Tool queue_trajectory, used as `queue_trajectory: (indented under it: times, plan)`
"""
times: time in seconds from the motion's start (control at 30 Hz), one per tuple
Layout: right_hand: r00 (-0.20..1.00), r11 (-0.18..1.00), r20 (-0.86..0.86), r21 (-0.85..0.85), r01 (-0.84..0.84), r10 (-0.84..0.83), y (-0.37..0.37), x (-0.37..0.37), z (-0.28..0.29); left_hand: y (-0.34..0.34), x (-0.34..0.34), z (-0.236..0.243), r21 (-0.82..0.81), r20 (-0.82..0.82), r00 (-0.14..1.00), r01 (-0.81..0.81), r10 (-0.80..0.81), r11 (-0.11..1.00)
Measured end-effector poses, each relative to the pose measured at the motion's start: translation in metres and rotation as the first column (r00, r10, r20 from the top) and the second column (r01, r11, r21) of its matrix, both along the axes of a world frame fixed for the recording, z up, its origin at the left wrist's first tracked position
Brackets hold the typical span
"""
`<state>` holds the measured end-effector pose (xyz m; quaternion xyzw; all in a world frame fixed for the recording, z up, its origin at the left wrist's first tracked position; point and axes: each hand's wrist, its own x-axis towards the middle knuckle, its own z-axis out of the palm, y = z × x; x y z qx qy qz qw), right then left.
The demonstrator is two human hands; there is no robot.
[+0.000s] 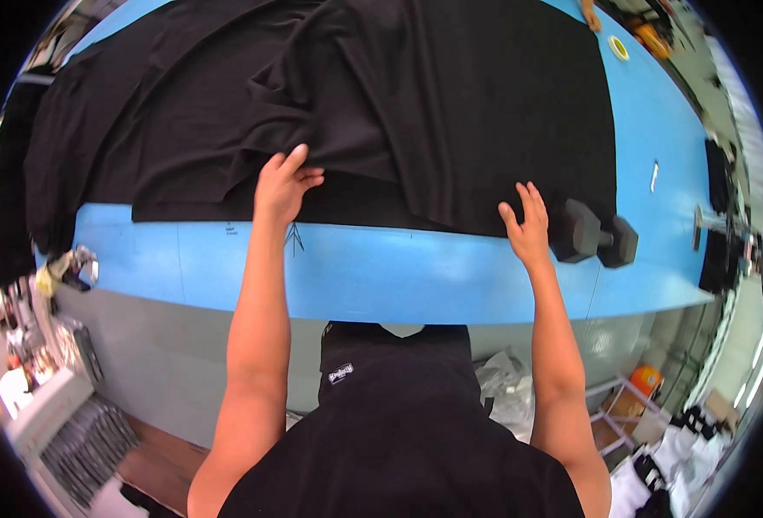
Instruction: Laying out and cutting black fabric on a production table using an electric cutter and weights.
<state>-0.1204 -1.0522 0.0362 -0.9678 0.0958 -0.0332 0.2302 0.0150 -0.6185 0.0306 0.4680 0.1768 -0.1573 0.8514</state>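
Observation:
A wide sheet of black fabric (520, 104) covers most of the blue table (356, 276), flat on the right and rumpled into folds around the middle. My left hand (282, 186) is over the fabric's near part, beside the folds, with its fingers apart and nothing visible in them. Close to the near edge on the right, my right hand (530, 226) is open, fingers spread. Just to its right, a black hexagonal dumbbell (576, 231) rests by the fabric's near right corner.
At the far right, another person's hand (590, 15) is at the fabric's edge, near a yellow tape roll (619, 47). A small white tool (654, 176) lies on the right of the table. Crumpled light material (71, 268) sits at the left near corner.

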Motion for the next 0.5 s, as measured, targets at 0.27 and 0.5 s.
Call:
queue_trajectory:
  times: [0.27,0.5]
  plan:
    - [0.994,0.972,-0.031,-0.214,0.093,-0.102,-0.026,0.009,-0.04,0.124,-0.078,0.035,-0.03,0.082,0.986,-0.145,0.147,0.989]
    - [0.995,0.959,-0.065,-0.276,0.057,-0.078,-0.036,0.016,-0.057,0.153,-0.077,-0.04,0.48,-0.117,0.99,-0.014,0.08,0.877]
